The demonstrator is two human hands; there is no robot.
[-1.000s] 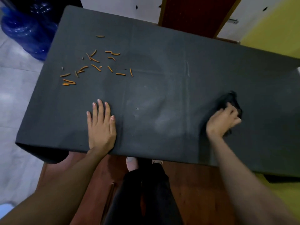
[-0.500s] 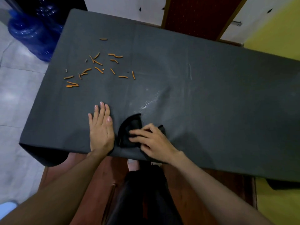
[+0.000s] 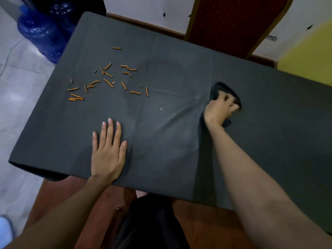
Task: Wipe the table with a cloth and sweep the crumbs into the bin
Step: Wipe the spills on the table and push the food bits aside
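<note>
Two hands work the dark counter (image 3: 179,60). My left hand (image 3: 107,151) lies flat near the front edge, its grip spread wide, fingers straight and together, palm pressing the covering and holding nothing. Beyond it, toward the far left, the orange crumbs (image 3: 107,81) lie scattered, well apart from both hands. Creases in the covering run from the middle toward my right hand (image 3: 220,108), whose grip is curled tight on the dark cloth (image 3: 222,88), bunched under the fingers and pressed to the counter. My right forearm reaches out long across the counter. A blue bottle (image 3: 41,35) stands on the floor at far left; a red chair (image 3: 231,22) sits behind the counter.
</note>
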